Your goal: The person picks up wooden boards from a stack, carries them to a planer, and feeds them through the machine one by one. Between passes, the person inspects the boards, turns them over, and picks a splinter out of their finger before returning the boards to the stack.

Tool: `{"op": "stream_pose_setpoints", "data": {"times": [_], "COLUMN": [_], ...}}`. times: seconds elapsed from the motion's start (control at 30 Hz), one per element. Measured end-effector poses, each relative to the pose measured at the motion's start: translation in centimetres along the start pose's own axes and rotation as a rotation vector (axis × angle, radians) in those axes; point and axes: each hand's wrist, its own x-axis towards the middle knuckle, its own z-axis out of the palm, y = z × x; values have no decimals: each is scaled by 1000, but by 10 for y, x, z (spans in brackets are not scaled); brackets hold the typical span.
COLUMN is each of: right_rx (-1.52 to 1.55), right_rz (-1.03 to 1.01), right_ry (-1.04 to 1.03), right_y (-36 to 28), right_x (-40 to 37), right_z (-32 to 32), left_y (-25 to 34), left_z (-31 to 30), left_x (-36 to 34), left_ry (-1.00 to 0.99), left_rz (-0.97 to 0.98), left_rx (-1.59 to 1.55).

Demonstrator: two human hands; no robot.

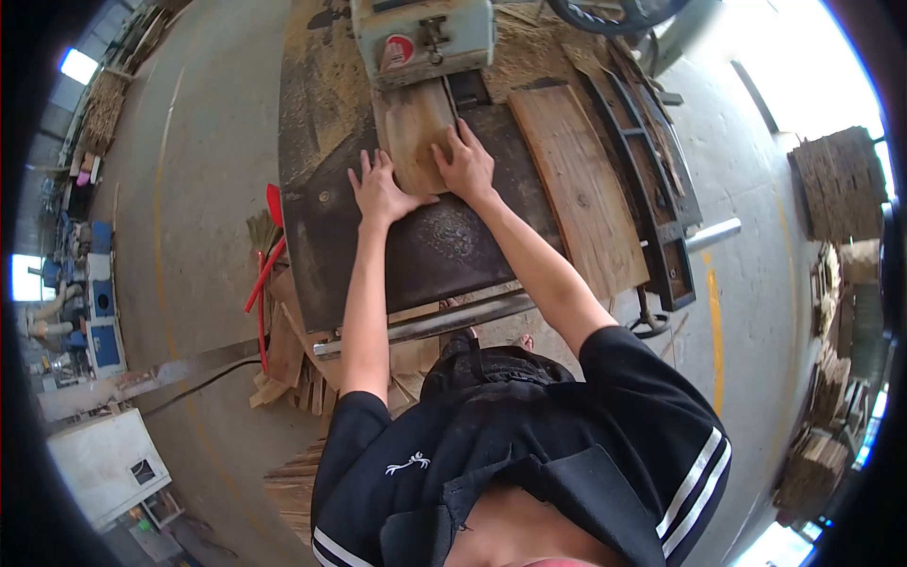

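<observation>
A wooden board [414, 132] lies flat on the dark machine table [425, 250], its far end under the pale green machine head [425, 42]. At the board's near left corner rests my left hand [383, 194], fingers spread and thumb along the near end. My right hand [467, 165] lies at the board's right edge, fingertips on the wood and the edge beside it. Neither hand is wrapped around the board. The part of the board beneath the machine head is hidden.
A wider plank [581, 189] lies to the right beside a black slotted metal rail [652, 180]. Sawdust [326, 85] covers the table's far left. Wood offcuts [293, 340] and a red-handled tool [265, 274] are at the left. A handwheel [650, 324] sits low on the right.
</observation>
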Motion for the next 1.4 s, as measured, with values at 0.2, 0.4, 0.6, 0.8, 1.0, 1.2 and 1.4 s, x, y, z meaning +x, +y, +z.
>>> {"op": "stream_pose_setpoints", "data": {"times": [0.2,0.4,0.6,0.8,1.0,1.2,1.4], "right_rx": [-125,-496,-443,-484,-276,16,84], "right_rz": [8,565,541,547,343,-209,-112], "right_ry": [-333,-518,-469,-388,-384,-511,-377], "right_y": [28,73,93,42,-24,5,-17], "right_x": [-23,-99,-107,-147,-212,-216,-220], "right_z": [-63,-244,-255,-238,-199,-201,-161], "left_y": [-3,42,107,147,149,76,48], "left_z": [27,45,48,39,36,46,36], "left_x": [-18,-166,-242,-287,-310,-296,-269], "left_ry": [222,443,329,126,105,195,189], "left_rz": [68,259,323,402,239,138,134], "left_rx": [-54,-476,-584,-635,-311,-171,-182]}}
